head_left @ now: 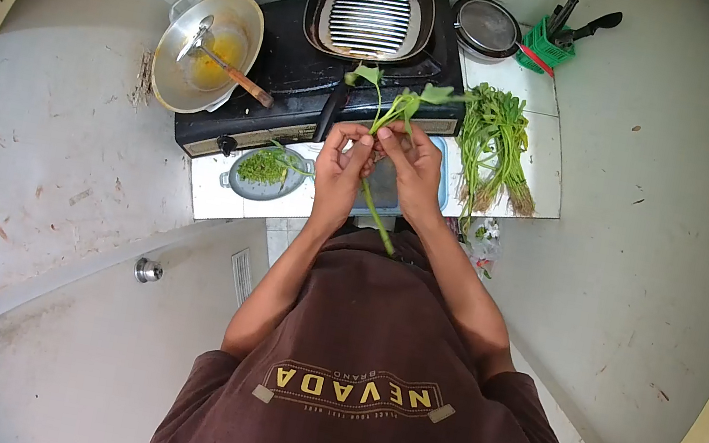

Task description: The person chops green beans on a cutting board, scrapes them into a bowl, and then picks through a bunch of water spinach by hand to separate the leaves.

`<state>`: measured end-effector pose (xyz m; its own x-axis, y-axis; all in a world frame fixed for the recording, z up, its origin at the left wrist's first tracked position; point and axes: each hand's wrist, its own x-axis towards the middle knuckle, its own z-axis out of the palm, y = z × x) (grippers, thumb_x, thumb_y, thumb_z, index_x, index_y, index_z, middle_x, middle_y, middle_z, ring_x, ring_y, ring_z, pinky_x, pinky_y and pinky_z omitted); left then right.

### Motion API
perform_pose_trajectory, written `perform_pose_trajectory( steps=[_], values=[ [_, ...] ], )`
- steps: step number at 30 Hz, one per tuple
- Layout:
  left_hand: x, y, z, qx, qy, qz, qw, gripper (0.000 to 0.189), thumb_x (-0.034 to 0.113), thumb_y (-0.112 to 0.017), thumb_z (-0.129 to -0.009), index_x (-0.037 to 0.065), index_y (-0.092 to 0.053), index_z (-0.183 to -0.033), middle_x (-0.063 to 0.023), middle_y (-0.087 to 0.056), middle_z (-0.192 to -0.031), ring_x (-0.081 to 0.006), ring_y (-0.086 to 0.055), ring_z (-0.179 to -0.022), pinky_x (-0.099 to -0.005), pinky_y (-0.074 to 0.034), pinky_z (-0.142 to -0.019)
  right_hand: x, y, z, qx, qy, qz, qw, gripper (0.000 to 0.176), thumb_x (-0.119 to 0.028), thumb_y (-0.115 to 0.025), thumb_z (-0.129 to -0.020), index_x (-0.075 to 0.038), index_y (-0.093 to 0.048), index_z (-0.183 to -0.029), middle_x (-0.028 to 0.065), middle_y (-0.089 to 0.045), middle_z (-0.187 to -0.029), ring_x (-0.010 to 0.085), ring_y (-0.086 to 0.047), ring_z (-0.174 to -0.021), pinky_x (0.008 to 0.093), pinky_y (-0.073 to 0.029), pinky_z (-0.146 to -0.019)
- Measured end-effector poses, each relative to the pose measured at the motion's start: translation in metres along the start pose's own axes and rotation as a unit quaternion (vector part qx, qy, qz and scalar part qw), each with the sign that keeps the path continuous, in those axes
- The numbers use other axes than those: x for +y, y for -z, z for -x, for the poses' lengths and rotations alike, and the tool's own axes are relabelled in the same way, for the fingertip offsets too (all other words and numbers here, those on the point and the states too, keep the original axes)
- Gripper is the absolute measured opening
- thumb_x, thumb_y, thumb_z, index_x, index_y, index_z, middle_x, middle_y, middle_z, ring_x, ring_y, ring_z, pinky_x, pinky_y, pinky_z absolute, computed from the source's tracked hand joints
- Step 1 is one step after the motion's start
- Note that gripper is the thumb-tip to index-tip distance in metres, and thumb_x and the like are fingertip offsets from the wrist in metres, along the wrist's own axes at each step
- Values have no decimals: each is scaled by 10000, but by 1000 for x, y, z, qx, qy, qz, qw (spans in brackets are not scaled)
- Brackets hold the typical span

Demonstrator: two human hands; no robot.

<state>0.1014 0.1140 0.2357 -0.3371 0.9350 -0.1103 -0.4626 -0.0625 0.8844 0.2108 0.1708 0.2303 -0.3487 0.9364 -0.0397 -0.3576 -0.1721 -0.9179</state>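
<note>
A leafy green stem (pixel 377 211) is pinched between my two hands in front of my chest, its leaves pointing up and its thick lower end hanging down toward my shirt. My left hand (pixel 342 167) closes its fingertips on the stem from the left side. From the right, my right hand (pixel 416 174) also has its fingers closed on it. Behind and below my hands lies a grey board on a blue tray (pixel 445 176), partly hidden by them. A bunch of leafy greens with roots (pixel 496 147) rests on the white tiles to the right.
A black stove (pixel 286 43) carries a grill pan (pixel 370 15) and a wok (pixel 176 62) with a ladle and a wooden-handled utensil. Chopped greens sit on a grey plate (pixel 286 188). Strainers (pixel 488 25) and a green knife basket (pixel 544 48) stand at the back right.
</note>
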Motion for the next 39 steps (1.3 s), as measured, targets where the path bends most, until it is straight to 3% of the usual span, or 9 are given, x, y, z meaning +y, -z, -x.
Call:
perform_pose_trajectory(
  steps=[5, 9, 11, 14, 17, 21, 27, 31, 39],
  values=[
    [-4, -7, -12, 31, -21, 47, 998, 122, 159, -576, -1038, 52, -562, -1095, -22, -601, -940, -85, -529, -791, -250, -422, -700, -2, 8, -4, -49, -13, -9, 999, 123, -96, -645, -990, 5, -640, -1060, 39, -652, -1008, 92, -638, -904, 245, -519, -806],
    [-7, -8, -17, 122, 37, 161, 979, 118, 142, -534, -1055, 32, -570, -1075, -43, -616, -936, -102, -600, -817, -264, -498, -743, 6, 16, -1, -76, 26, 42, 996, 131, -94, -634, -996, 14, -631, -1069, 45, -636, -1036, 105, -646, -910, 252, -524, -824],
    [-8, -4, -18, 115, 58, 145, 981, 131, 140, -511, -1063, 28, -579, -1064, -52, -638, -969, -116, -631, -852, -269, -512, -758, 11, 24, 1, -103, 60, 95, 988, 141, -101, -634, -998, 17, -628, -1074, 46, -631, -1044, 109, -649, -913, 254, -525, -832],
    [-9, -14, -10, 116, 70, 143, 980, 156, 146, -493, -1068, 20, -587, -1067, -57, -644, -984, -117, -622, -857, -267, -500, -760, 8, 27, 6, -101, -15, 13, 995, 136, -102, -620, -1005, -1, -633, -1095, 12, -641, -929, 98, -616, -922, 255, -495, -814],
    [-10, -22, -7, 103, 75, 160, 979, 171, 155, -498, -1066, 15, -591, -1099, -65, -649, -998, -126, -605, -859, -266, -488, -762, 4, 33, 1, -82, -40, -13, 996, 145, -131, -624, -1008, -23, -631, -1104, 9, -646, -946, 84, -600, -879, 248, -473, -779],
    [-17, -25, 2, 77, 101, 65, 990, 179, 151, -513, -1059, 3, -600, -1111, -61, -641, -978, -127, -583, -845, -260, -469, -751, 7, 50, -13, -61, -47, -46, 996, 153, -151, -638, -1000, -47, -644, -1112, 0, -681, -971, 66, -622, -877, 239, -462, -745],
    [-28, -15, 6, 50, 112, 112, 986, 156, 138, -540, -1049, 6, -600, -1106, -41, -620, -931, -64, -515, -723, -209, -420, -614, 7, 56, -20, -64, -70, -52, 994, 147, -160, -634, -1004, -61, -641, -1112, -1, -675, -990, 68, -627, -887, 233, -463, -767],
    [-30, -19, -1, 121, 110, 165, 973, 131, 120, -524, -1055, 15, -592, -1094, -31, -608, -907, -61, -505, -705, -202, -419, -601, 10, 45, -15, -79, -5, 32, 996, 122, -140, -606, -1020, -41, -621, -1091, 21, -650, -1010, 82, -593, -917, 249, -477, -795],
    [-30, -22, -2, 133, 144, 219, 956, 105, 121, -522, -1054, 41, -566, -1106, -36, -624, -948, -67, -513, -728, -209, -457, -650, 9, 41, -19, -78, 70, 181, 978, 112, -108, -614, -1002, -12, -636, -1056, 63, -652, -979, 124, -642, -900, 284, -516, -778]
  ],
)
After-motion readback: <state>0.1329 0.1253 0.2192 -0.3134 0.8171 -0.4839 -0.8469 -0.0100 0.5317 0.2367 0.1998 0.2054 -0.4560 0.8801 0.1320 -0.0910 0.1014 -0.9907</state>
